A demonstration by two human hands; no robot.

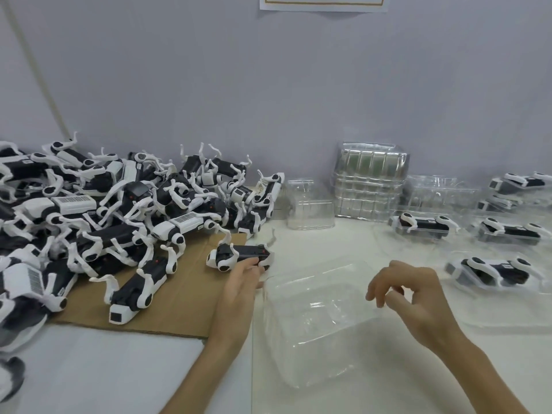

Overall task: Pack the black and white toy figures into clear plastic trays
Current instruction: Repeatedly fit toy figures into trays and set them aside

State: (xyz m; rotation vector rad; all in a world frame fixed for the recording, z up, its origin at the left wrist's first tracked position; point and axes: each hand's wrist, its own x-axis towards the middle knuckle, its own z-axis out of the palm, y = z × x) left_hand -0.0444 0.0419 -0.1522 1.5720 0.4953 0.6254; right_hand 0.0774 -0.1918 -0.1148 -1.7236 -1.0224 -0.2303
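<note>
At ten o'clock from the clear tray (322, 321), left hand (239, 285) pinches a likely light robot-dog figure (239, 254) by its stiff body, not its fragile legs; right hand (412, 294) loosely curled, empty.

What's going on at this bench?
A person is packing black and white toy figures into clear trays. The left hand grips one toy figure at the edge of the cardboard sheet. The right hand hovers over an empty tray, its fingers loosely curled and apparently holding nothing. A pile of unpacked figures lies to the left, packed trays sit to the right, and a stack of empty trays stands by the wall.
</note>
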